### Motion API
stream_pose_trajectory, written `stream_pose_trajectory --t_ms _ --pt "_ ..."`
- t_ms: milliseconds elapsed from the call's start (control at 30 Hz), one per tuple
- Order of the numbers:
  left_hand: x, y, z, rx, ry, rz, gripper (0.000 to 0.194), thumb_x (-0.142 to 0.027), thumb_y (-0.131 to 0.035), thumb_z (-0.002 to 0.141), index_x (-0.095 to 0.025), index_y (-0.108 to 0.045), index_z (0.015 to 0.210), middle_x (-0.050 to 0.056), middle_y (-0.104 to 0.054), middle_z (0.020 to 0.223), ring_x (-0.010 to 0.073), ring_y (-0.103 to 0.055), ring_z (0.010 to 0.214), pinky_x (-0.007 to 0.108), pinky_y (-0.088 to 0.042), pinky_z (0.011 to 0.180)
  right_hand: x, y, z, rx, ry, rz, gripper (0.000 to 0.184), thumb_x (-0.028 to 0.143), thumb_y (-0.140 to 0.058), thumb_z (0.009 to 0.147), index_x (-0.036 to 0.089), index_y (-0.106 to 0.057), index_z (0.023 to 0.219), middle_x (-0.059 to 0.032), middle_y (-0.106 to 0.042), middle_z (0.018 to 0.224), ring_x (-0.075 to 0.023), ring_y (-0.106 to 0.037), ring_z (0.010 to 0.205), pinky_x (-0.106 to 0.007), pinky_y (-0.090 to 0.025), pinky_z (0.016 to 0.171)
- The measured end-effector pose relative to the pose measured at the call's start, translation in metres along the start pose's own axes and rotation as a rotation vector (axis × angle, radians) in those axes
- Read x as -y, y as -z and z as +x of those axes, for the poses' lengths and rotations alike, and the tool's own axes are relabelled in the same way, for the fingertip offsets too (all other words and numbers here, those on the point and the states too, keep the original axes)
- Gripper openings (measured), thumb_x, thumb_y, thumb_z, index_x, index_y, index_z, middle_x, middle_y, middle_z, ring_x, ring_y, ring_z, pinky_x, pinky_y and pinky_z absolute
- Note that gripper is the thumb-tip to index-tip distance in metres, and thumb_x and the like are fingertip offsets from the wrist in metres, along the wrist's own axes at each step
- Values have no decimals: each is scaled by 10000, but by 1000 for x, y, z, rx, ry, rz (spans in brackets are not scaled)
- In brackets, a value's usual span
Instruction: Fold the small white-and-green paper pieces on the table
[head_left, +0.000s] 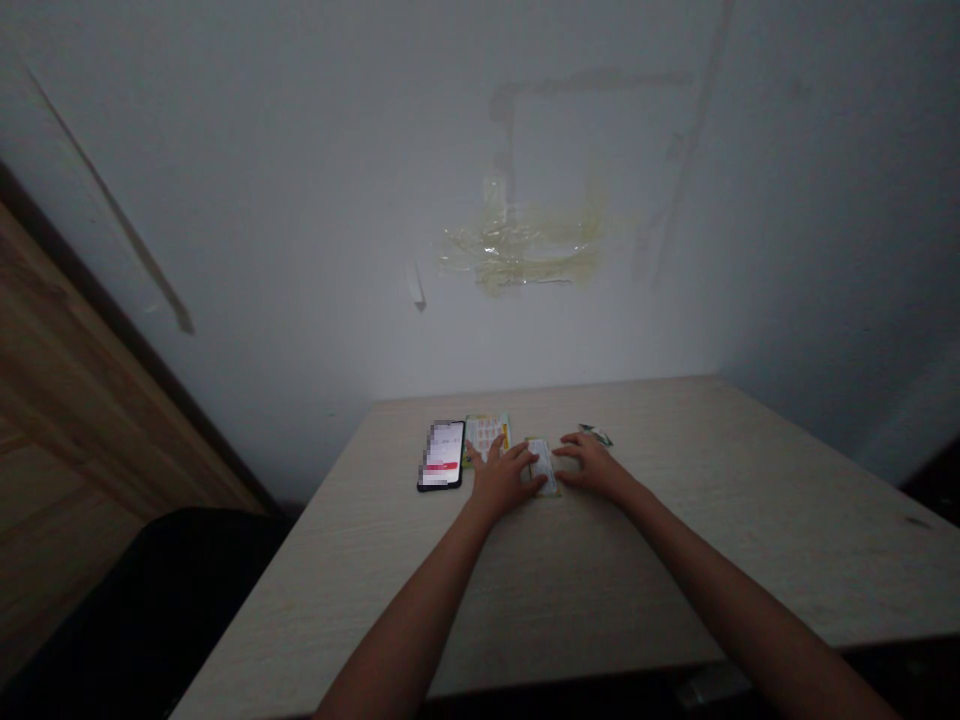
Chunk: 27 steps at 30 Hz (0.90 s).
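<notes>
Both my arms reach out over a pale wooden table (675, 560). My left hand (501, 476) lies flat with fingers spread, resting partly on a yellow-green printed card (486, 432) and touching the left edge of a small pale packet (543, 466). My right hand (594, 464) lies flat too, its fingers on the packet's right edge. The packet lies on the table between the two hands. Neither hand is lifting it.
A black phone (442, 455) with a lit screen lies left of the card. A small dark-green scrap (597, 433) sits just beyond my right hand. A white wall (300, 200) with tape residue (525, 245) rises behind. A wooden panel (67, 420) stands left.
</notes>
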<state>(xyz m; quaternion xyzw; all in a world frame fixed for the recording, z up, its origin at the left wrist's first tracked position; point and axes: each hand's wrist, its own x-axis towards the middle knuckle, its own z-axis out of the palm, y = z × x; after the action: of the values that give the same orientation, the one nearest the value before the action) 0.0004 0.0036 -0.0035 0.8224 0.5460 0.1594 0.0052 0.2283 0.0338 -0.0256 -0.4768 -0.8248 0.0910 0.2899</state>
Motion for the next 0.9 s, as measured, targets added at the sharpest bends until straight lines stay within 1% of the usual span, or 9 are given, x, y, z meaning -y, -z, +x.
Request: stream_pose_trajectory --t_ms 167,367,600,733,900 --pt "0 0 -1 -14 -6 6 434 -652 -499 846 -453 -591 1221 -61 -508 1444 391 -263 1411 827 108 993 0 4 -2 60 17 -10 503 390 -775 700 191 -705 1157 -169 -562 1301 -312 -521 1217 -474 -387 1067" --pt "0 0 -1 4 12 16 431 -647 -512 844 -452 -592 1220 -59 -508 1445 390 -257 1414 824 85 1004 -3 7 -5 130 18 9 614 474 -779 674 236 -662 1228 -149 -514 1377 -327 -461 1284 -511 -334 1099" --pt "-1 2 -1 5 11 16 436 -647 -495 849 -457 -589 1230 -58 -506 1444 394 -266 1409 824 97 1000 2 12 -7 212 -14 -5 777 526 -791 629 190 -602 1304 -178 -439 1445 -332 -405 1335 -493 -290 1132" --pt "0 1 -1 15 8 14 446 -651 -489 850 -451 -585 1237 -54 -502 1448 394 -259 1411 829 99 993 3 12 -10 200 -9 -5 806 535 -792 619 194 -585 1320 -174 -427 1456 -333 -385 1349 -499 -271 1142" --pt "-1 2 -1 1 -1 14 435 -643 -498 850 -452 -583 1231 -58 -507 1444 395 -260 1411 843 90 981 -2 9 -11 171 9 33 772 523 -801 624 226 -590 1305 -159 -448 1439 -322 -404 1338 -503 -303 1122"
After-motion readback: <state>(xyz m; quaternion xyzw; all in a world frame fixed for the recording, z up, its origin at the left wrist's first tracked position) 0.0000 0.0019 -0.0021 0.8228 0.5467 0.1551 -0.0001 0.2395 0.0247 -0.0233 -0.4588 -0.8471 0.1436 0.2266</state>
